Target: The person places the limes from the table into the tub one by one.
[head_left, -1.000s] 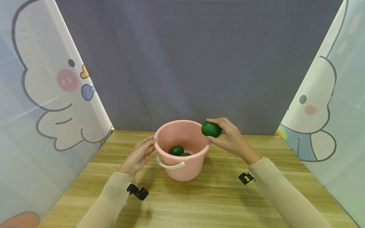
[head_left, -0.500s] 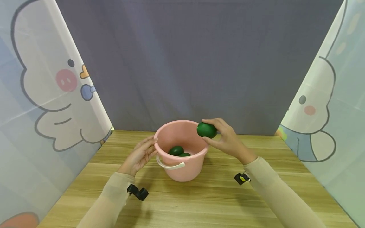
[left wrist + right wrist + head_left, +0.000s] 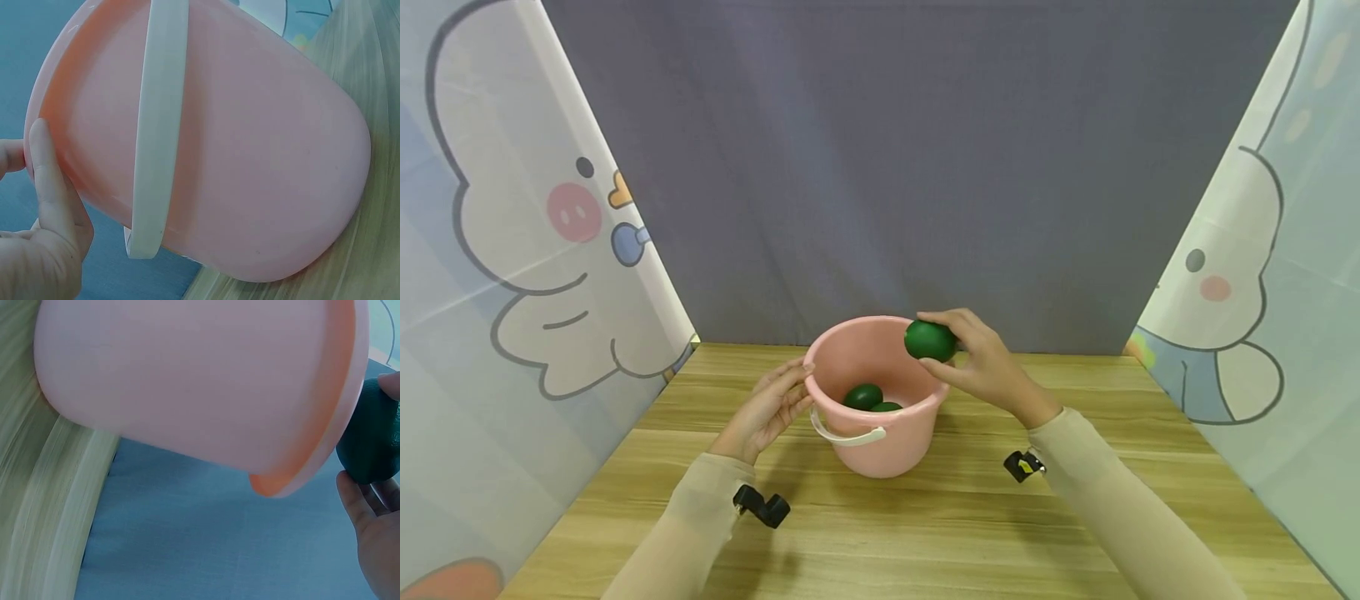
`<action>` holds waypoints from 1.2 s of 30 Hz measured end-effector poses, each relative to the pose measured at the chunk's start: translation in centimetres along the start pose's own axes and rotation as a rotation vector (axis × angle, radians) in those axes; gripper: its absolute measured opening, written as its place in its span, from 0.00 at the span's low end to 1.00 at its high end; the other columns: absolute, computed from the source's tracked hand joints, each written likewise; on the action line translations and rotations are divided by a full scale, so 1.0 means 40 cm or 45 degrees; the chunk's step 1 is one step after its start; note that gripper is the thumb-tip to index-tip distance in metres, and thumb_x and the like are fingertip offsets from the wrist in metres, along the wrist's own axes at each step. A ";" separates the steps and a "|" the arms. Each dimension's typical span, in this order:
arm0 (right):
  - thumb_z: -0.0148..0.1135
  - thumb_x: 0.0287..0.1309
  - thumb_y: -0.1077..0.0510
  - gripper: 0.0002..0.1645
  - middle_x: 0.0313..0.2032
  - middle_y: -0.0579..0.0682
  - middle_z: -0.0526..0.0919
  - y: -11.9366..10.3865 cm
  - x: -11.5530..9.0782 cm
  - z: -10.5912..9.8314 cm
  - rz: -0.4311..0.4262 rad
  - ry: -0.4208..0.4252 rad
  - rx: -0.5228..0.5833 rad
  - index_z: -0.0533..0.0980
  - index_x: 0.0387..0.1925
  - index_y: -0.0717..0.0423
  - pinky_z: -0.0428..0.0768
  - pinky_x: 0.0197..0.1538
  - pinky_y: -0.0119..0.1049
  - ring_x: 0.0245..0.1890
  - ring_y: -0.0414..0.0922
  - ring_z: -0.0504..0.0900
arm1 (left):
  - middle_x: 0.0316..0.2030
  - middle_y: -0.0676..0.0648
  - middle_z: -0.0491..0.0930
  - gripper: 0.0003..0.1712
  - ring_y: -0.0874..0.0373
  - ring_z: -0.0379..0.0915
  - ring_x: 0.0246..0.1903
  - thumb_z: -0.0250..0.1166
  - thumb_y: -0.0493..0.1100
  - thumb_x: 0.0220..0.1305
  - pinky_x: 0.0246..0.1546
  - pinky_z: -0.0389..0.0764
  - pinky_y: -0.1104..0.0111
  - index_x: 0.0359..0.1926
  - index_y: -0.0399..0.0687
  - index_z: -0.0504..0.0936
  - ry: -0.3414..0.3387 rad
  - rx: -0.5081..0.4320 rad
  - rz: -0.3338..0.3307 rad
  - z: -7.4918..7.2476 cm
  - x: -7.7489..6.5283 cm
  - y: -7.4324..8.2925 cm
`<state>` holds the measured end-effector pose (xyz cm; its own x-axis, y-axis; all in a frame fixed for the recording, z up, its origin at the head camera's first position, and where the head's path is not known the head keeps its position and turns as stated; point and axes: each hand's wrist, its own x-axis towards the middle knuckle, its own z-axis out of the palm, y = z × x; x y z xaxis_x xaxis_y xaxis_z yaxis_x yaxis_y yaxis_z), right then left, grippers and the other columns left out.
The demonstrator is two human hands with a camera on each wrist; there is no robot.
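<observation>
A pink bucket [image 3: 883, 450] stands upright on the table, its white handle [image 3: 850, 438] hanging down the front. My left hand [image 3: 767, 412] holds the bucket's left rim; in the left wrist view its finger [image 3: 47, 162] lies along the outside, with the thumb across the rim. My right hand [image 3: 988, 367] grips a dark green avocado [image 3: 930, 341] between thumb and fingers, just above the right side of the rim. Pebbled skin shows on that avocado [image 3: 374, 434] in the right wrist view. Inside the bucket lie two avocados [image 3: 863, 396], one partly hidden by the front wall.
Pale wood grain covers the table [image 3: 925, 542]. A dark grey curtain [image 3: 917, 167] hangs right behind it. Cartoon-printed cloths close off the left [image 3: 512, 208] and right [image 3: 1225, 250] sides.
My right hand has moved left with the avocado, from beside the right rim to over the bucket's right edge. The left hand and the bucket have stayed still.
</observation>
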<state>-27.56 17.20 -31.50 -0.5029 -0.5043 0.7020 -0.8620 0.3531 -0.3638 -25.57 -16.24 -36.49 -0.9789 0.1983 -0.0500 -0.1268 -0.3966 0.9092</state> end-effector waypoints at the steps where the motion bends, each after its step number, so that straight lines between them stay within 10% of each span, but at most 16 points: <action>1: 0.75 0.56 0.60 0.37 0.55 0.53 0.75 -0.001 0.002 0.002 0.006 -0.009 -0.002 0.72 0.66 0.55 0.87 0.43 0.33 0.47 0.44 0.78 | 0.46 0.46 0.74 0.27 0.65 0.78 0.32 0.56 0.39 0.76 0.36 0.84 0.80 0.70 0.38 0.61 0.000 -0.001 -0.001 -0.001 0.000 0.001; 14: 0.75 0.56 0.59 0.36 0.54 0.52 0.75 0.003 0.011 0.027 0.039 -0.070 -0.022 0.72 0.65 0.51 0.85 0.31 0.33 0.41 0.42 0.76 | 0.47 0.46 0.74 0.29 0.65 0.78 0.33 0.56 0.39 0.76 0.37 0.84 0.80 0.72 0.38 0.60 -0.002 0.004 -0.004 -0.005 -0.001 0.001; 36: 0.74 0.58 0.57 0.37 0.56 0.50 0.75 0.007 0.019 0.046 0.052 -0.124 0.026 0.71 0.67 0.51 0.85 0.48 0.38 0.50 0.43 0.77 | 0.47 0.46 0.74 0.27 0.65 0.79 0.33 0.56 0.39 0.77 0.36 0.84 0.80 0.71 0.38 0.61 -0.032 -0.013 0.007 0.001 -0.006 0.004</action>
<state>-28.31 15.45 -32.19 -0.5404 -0.5647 0.6238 -0.8414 0.3595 -0.4036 -25.35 -16.33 -36.31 -0.9753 0.2183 -0.0350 -0.1235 -0.4068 0.9051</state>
